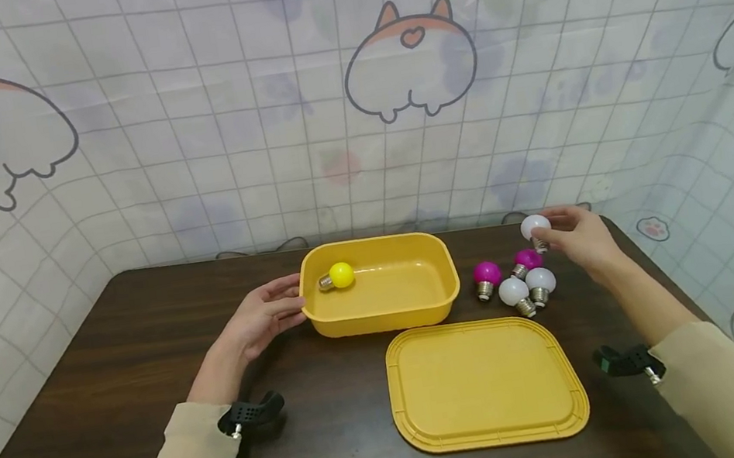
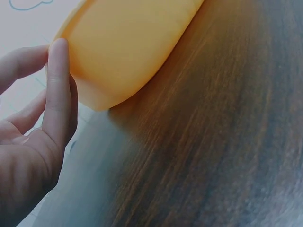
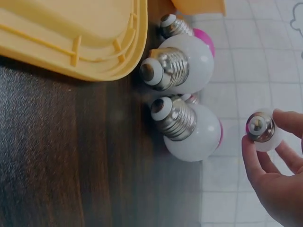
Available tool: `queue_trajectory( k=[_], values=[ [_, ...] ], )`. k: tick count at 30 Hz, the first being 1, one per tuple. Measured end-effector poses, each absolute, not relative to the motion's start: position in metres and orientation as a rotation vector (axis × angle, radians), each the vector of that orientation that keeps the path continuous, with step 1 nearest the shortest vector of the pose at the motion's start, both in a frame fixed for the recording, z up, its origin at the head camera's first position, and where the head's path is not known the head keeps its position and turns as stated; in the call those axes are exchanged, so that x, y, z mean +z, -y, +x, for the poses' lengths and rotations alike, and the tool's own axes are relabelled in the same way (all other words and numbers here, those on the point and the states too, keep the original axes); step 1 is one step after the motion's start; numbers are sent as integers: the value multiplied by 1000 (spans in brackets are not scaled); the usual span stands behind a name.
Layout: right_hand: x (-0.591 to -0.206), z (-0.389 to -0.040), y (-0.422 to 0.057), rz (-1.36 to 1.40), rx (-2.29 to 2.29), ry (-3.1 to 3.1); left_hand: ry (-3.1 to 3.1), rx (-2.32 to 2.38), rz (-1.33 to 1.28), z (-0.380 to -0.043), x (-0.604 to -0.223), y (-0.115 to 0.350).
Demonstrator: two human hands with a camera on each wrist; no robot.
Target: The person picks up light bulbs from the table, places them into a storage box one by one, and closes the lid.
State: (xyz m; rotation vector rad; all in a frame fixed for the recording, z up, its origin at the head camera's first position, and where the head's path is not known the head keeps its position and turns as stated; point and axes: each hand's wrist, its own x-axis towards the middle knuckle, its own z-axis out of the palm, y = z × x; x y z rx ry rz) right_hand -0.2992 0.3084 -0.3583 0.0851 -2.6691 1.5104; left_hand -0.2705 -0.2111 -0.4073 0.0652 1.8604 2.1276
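Observation:
In the head view my right hand [image 1: 575,235] holds a white light bulb [image 1: 535,226] up at the table's far right. The right wrist view shows thumb and fingers pinching this bulb [image 3: 270,142], its metal base facing the camera. Beneath it on the table lie two magenta bulbs [image 1: 487,273] and two white bulbs [image 1: 540,280], bunched together. My left hand [image 1: 263,318] rests its extended fingers against the left end of a yellow box [image 1: 387,322]; fingertips are right at the rim in the left wrist view. A yellow bulb [image 1: 341,275] lies inside the box, toward its left.
A yellow lid [image 1: 487,384] lies on the dark wooden table [image 1: 339,428], in front of the box and bulbs. Behind the table hangs a white checked cloth [image 1: 273,164] with cartoon animals. Dark cords [image 1: 281,245] show along the back edge.

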Motion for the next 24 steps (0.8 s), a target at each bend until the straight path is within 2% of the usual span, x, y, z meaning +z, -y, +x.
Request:
queue_trajectory(
  k=[24],
  values=[
    [-350, -305, -281, 221, 1761, 2580, -1859, 2137, 69, -271, -411, 210]
  ],
)
